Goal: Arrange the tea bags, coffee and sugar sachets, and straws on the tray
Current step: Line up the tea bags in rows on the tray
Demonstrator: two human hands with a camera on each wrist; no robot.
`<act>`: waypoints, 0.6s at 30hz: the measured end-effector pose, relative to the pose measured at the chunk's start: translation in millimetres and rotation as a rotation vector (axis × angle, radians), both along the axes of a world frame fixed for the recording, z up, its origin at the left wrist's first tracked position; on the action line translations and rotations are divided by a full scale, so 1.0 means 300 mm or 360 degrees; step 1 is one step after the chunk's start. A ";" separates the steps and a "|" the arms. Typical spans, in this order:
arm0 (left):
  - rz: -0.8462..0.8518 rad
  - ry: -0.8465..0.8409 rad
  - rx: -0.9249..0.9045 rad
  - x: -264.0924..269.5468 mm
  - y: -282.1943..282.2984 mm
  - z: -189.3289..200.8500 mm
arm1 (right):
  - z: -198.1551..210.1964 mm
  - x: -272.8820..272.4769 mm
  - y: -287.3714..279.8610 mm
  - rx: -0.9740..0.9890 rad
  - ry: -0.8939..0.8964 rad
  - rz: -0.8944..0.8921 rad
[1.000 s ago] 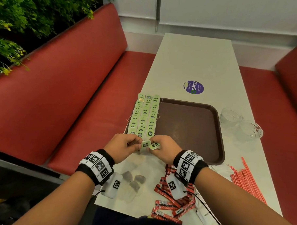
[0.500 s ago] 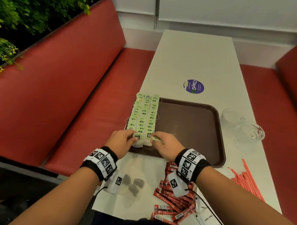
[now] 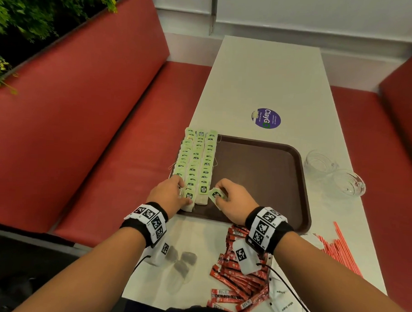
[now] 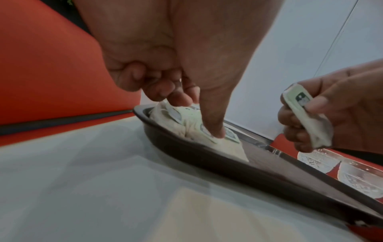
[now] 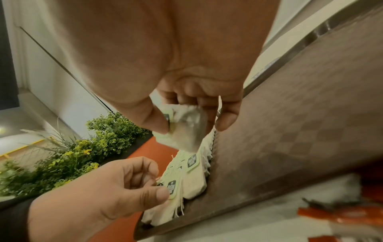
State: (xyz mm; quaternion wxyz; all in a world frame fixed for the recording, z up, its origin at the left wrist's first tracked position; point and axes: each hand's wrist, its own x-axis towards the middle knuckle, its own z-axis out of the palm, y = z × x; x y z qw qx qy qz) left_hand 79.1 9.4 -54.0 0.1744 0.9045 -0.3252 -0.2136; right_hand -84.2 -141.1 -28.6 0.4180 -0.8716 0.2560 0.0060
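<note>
Landmark: the dark brown rectangular plastic tray (image 3: pixel 258 177) on the white worktop (image 3: pixel 263 71). Three overlapped rows of green-tagged paper tea bags (image 3: pixel 197 162) run along the tray's left side, from its far rim to its near rim; the shingled overlap keeps each tag readable and the rows compact, presumably leaving the bare right part of the tray for the other goods.

Left hand (image 3: pixel 169 195) sits at the near-left corner of the tray; thumb extended and pressing down on the nearest bag of the rows, the other fingers curled against the bags beside it; I cannot tell whether they pinch one; the press looks meant to hold the row ends flat while the next bag goes in.

Right hand (image 3: pixel 231 200) is over the near part of the tray, just right of the rows; thumb and curled fingers pinch a single tea bag (image 3: pixel 216 194) by its tag end, pouch hanging free; it is clear of the tray floor, so not yet placed.

Step in hand, by judgement: add this bag to the near end of the rightmost row.

Not yet on the tray: red stick-shaped coffee sachets (image 3: pixel 239 280) heaped on the worktop near of the tray; white paper sugar sachets (image 3: pixel 286 303) nearer still; red-and-white striped straws (image 3: pixel 340 249) off its near-right corner. Two clear glass cups (image 3: pixel 334 173) lie right of the tray.
</note>
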 end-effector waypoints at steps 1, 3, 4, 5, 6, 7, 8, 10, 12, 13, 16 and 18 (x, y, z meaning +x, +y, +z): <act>-0.0013 0.0011 0.0033 -0.002 0.001 -0.002 | -0.005 0.002 -0.004 -0.0007 -0.0023 -0.0007; -0.0048 0.0025 0.0075 -0.001 0.003 -0.010 | -0.017 0.010 -0.011 -0.0013 -0.0055 -0.0006; -0.0063 0.0011 0.0058 -0.002 0.004 -0.011 | -0.022 0.014 -0.013 -0.0007 -0.0065 -0.0007; -0.0084 -0.0018 -0.0001 -0.005 0.004 -0.009 | -0.028 0.020 -0.013 0.0007 -0.0078 -0.0019; -0.0113 -0.0032 -0.0094 -0.011 0.001 -0.005 | -0.032 0.026 -0.013 0.0026 -0.0094 -0.0043; -0.0151 0.0004 -0.0220 -0.019 -0.002 0.000 | -0.034 0.032 -0.012 0.0045 -0.0108 -0.0070; -0.0195 0.0083 -0.0352 -0.031 -0.006 0.010 | -0.035 0.037 -0.010 0.0059 -0.0122 -0.0092; -0.0285 0.0249 -0.0508 -0.059 -0.013 0.034 | -0.035 0.045 -0.003 0.0097 -0.0150 -0.0109; -0.0320 0.0301 -0.0549 -0.078 -0.023 0.051 | -0.030 0.053 0.004 0.0130 -0.0154 -0.0091; -0.0299 0.0308 -0.0560 -0.077 -0.028 0.052 | -0.030 0.057 0.005 0.0132 -0.0144 -0.0089; -0.0196 0.0225 -0.0464 -0.071 -0.047 0.036 | -0.046 0.069 -0.002 0.0085 -0.0084 -0.0160; -0.0146 0.0232 -0.0304 -0.068 -0.049 0.012 | -0.069 0.073 -0.014 0.0029 0.0041 -0.0178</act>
